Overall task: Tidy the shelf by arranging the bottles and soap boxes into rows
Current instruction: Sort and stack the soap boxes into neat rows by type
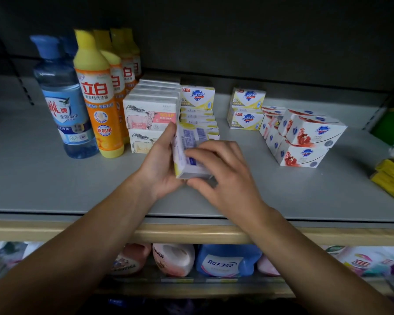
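- Both hands clamp one yellow-and-white soap box, held just above the grey shelf near its front edge; the left hand cups the box's left face with its fingers curled up behind, and the right hand pinches it from the right, fingers over the printed back panel and thumb under the near end.
- That box is tilted, barcode side up, just in front of the yellow Safeguard column, which runs away from us beside the sheep-print soap boxes.
- To the left stand the blue bottle and a file of orange dish-soap bottles, already lined up front to back.
- Farther right sit two more yellow Safeguard boxes, stacked and apart from the column, and beyond them a skewed pile of red-print soap boxes.
- My read: the step in hand is turning this box and seating it at the near end of the yellow column.
- To do it well, I would rotate the front label toward the aisle, level the box, and slide it in flush against the sheep-print stack without nudging its neighbours.
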`<state>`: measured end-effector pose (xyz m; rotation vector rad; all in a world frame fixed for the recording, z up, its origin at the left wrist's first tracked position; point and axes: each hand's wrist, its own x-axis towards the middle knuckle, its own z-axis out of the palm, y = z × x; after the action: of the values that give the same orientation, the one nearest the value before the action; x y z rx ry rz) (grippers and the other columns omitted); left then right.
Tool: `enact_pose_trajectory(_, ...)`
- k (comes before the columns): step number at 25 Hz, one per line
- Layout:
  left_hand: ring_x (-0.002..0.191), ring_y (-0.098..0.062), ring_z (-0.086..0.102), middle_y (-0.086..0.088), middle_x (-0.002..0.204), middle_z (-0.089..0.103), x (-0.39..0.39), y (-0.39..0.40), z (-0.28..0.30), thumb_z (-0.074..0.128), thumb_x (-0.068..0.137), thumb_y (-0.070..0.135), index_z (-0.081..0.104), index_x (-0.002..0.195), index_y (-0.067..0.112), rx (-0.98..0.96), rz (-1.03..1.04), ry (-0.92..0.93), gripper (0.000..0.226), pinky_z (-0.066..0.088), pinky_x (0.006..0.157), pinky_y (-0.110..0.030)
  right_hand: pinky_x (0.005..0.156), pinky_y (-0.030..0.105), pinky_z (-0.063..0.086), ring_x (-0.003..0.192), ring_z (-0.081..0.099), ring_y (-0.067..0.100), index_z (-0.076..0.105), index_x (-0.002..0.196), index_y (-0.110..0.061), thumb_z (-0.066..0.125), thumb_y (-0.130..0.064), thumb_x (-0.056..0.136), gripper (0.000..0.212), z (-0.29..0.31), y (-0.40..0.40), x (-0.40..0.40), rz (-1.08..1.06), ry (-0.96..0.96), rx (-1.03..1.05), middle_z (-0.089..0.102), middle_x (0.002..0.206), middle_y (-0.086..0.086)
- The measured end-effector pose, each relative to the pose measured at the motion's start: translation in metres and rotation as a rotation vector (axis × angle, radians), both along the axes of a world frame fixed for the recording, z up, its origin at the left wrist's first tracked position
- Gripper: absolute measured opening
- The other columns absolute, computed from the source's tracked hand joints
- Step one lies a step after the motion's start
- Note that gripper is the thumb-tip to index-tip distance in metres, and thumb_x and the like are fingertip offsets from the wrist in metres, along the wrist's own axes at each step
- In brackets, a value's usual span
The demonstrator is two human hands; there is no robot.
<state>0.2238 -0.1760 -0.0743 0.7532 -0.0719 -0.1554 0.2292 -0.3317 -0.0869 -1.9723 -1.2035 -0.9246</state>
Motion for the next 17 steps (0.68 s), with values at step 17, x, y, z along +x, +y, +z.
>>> enact_pose_trajectory(17,0.089,-0.028,0.071,-0.011,0.112,0.064,-0.004,-0.008,0.025,0.069,0.088,0.011,0.060,0.118,0.012,0.950,0.542,-0.330,0.032,0.061,0.072,-0.042,0.080,0.031,0.055,0.092,0.067,0.004,0.061,0.106,-0.037,0.071,-0.025,0.085,0.026,0.041,-0.041,0.040,-0.102,0.739,0.147,0.070,0.102,-0.016)
